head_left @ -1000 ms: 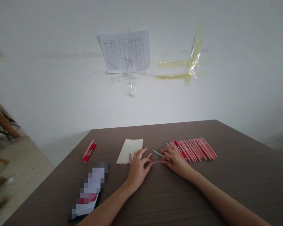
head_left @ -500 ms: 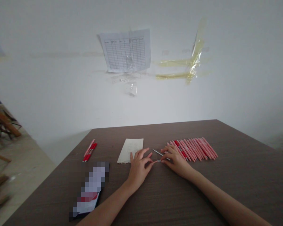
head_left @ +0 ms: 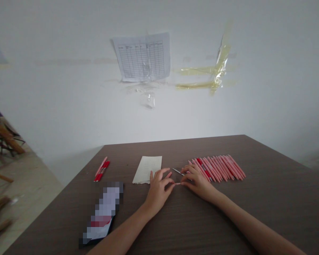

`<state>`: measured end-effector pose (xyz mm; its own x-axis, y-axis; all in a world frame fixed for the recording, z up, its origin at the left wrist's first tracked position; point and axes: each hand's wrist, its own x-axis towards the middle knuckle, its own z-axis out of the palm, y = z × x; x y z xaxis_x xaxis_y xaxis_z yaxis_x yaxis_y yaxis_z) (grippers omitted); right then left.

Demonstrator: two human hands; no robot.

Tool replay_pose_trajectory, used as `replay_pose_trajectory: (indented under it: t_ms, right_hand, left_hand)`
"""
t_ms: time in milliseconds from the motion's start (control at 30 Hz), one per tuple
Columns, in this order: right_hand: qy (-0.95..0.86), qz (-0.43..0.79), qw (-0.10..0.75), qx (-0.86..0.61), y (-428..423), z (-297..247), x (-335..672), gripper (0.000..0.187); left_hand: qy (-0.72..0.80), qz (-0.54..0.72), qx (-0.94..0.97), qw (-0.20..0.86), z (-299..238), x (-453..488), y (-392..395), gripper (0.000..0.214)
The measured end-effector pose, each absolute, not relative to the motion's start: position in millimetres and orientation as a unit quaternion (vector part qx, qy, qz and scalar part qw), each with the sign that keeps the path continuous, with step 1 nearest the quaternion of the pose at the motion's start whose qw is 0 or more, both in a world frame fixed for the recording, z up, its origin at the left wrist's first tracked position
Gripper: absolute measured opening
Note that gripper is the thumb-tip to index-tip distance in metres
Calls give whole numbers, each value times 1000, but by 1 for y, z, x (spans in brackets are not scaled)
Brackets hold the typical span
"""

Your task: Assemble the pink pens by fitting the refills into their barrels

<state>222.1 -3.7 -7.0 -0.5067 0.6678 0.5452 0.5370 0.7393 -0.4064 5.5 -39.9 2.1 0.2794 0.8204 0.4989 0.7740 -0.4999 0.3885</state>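
A short pink pen part [head_left: 177, 183] spans the small gap between my hands, just above or on the table. Its left end is pinched between the thumb and fingertips of my left hand [head_left: 158, 187]. My right hand [head_left: 198, 181] pinches the other end, and most of the piece is hidden by fingers. A thin silver rod [head_left: 177, 171], perhaps a pen refill, slants out from under my right fingers; whether they grip it I cannot tell. Behind my left hand lies a cream sheet of paper [head_left: 148, 166]. Just past my right hand is a row of pink pens [head_left: 220, 167].
Two red pens [head_left: 102, 171] and a pink pen [head_left: 101, 165] lie at the table's left. Nearer stands a blurred dark-edged object [head_left: 102, 214] beside my left forearm. A white wall with a taped printed sheet [head_left: 142, 58] rises behind the brown table [head_left: 202, 226].
The silver bit that showed between my fingertips is now out of sight, leaving pink visible there. My left hand has shifted slightly right. Less of the silver rod shows.
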Motion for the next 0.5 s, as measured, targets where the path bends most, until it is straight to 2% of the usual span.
replay_pose_trajectory:
  t_ms: [500]
  right_hand:
    - [-861,114,366,-335,-5,-6,221,4]
  left_hand:
    - [518,334,787,23,1,7,-40,8]
